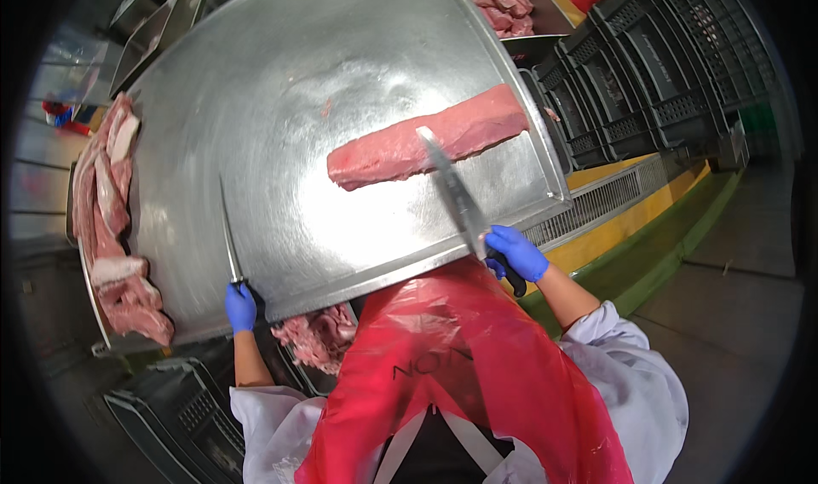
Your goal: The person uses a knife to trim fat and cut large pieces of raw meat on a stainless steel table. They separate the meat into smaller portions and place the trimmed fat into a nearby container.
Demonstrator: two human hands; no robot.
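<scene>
My left hand [241,308], in a blue glove at the table's near left edge, is closed round the black handle of a slim, tapering sharpening steel [228,244]. The steel points away over the metal table [213,126]. At the near right edge, my blue-gloved right hand [517,254] grips the black handle of a butcher's knife [457,196]. Its broad blade reaches up and left, and its tip overlaps a long pink piece of meat [375,158] lying on the table. From this view I cannot tell whether the blade touches the meat.
Long strips of meat [111,203] lie along the table's left edge. Meat trimmings [319,337] sit in a container below the near edge. More meat pieces [498,2] fill a tray at the far right. Dark plastic crates [635,75] stand to the right, another crate [183,411] lower left.
</scene>
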